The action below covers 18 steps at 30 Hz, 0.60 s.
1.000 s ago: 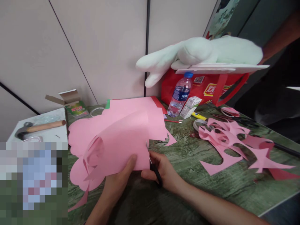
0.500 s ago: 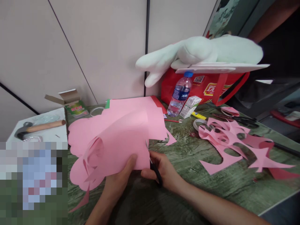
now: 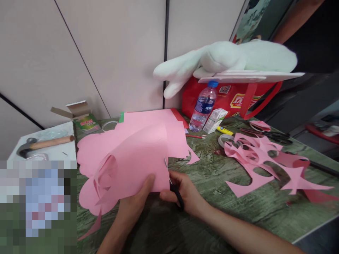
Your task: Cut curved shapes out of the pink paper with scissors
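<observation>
My left hand (image 3: 141,192) grips the lower edge of a pink paper sheet (image 3: 140,158), thumb on top and the other fingers hidden beneath. In my right hand (image 3: 182,190) are black-handled scissors (image 3: 177,195), their blades at the sheet's right edge. Part of the blades is hidden by the paper. Scalloped pink paper shapes (image 3: 92,195) lie under and left of the sheet, with a curled cut strip (image 3: 106,173) over them. More pink sheets (image 3: 148,118) lie behind.
Pink paper scraps (image 3: 254,169) spread over the right side of the table. Farther back stand a water bottle (image 3: 202,107), a small white carton (image 3: 215,120) and a red bag (image 3: 225,97) with a white plush toy on top. A hammer (image 3: 47,143) lies at left. Another person stands at far right.
My hands, the paper and the scissors stay almost in place. At upper right, the other person's arm has shifted slightly to the left.
</observation>
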Tool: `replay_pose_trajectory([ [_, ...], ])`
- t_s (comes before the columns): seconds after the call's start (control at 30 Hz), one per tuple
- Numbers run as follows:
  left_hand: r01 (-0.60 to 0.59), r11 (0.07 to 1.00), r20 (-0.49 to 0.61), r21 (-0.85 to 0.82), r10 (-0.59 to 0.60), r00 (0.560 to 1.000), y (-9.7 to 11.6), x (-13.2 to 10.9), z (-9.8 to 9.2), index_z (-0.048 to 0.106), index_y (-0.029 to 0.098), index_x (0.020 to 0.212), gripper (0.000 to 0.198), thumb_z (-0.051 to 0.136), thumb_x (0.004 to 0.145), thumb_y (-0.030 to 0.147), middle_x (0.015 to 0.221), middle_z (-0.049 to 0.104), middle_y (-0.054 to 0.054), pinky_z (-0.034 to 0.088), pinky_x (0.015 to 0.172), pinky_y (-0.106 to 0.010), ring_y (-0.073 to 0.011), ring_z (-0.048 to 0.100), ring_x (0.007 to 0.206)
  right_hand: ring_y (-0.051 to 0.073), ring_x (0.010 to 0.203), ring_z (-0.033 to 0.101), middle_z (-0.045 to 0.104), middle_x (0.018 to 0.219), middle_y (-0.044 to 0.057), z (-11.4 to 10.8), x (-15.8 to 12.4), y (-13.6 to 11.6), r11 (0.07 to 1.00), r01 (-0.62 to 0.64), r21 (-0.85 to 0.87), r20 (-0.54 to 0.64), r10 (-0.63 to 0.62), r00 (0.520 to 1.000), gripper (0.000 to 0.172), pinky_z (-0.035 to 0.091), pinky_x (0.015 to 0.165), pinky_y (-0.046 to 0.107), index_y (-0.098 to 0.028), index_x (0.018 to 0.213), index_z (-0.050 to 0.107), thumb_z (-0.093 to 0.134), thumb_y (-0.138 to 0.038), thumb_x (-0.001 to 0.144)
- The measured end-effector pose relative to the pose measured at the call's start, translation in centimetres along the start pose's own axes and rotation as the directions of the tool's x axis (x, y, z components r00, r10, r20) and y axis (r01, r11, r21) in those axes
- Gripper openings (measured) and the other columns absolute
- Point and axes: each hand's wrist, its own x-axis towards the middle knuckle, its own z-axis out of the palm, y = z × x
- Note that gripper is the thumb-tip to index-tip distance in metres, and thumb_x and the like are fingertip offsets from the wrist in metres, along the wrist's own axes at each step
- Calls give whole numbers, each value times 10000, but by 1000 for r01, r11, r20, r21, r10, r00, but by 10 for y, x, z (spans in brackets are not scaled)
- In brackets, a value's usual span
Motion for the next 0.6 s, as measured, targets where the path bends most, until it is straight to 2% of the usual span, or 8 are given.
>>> replay_pose_trajectory([
  [0.1, -4, 1000, -6, -4, 4, 1000, -1, 0, 0, 609, 150, 1012, 468, 690, 650, 436, 1123, 656, -154, 379, 1050, -439, -316, 560, 1143, 101, 541, 429, 535, 642, -19, -1, 0, 0, 1000, -4, -12, 3, 4, 1000, 467, 342, 505, 233, -161, 762, 572, 789, -532, 579],
  [0.2, 7, 1000, 13, -3, -7, 1000, -2, 0, 0, 596, 123, 1050, 526, 681, 651, 455, 1143, 643, -178, 379, 1047, -451, -326, 556, 1146, 86, 509, 397, 512, 607, -35, -2, 0, 0, 1000, -5, -11, 10, 5, 1000, 453, 322, 486, 225, -160, 760, 571, 795, -511, 583],
  [0.37, 10, 1000, -9, 1, -10, 1000, -1, 0, 1, 592, 117, 1048, 554, 678, 626, 466, 1161, 638, -191, 360, 1048, -492, -344, 550, 1144, 104, 554, 435, 535, 646, -19, -1, 0, -1, 1000, 18, -20, 11, -17, 1000, 458, 341, 506, 229, -158, 760, 569, 787, -523, 589],
  [0.6, 1, 1000, 7, -1, -1, 1000, 1, -1, 2, 613, 147, 966, 478, 687, 605, 452, 1101, 665, -154, 405, 1022, -415, -318, 578, 1112, 126, 613, 479, 572, 682, -13, -2, 1, -1, 999, 47, 17, 16, -47, 999, 451, 374, 534, 242, -177, 749, 541, 801, -503, 578],
])
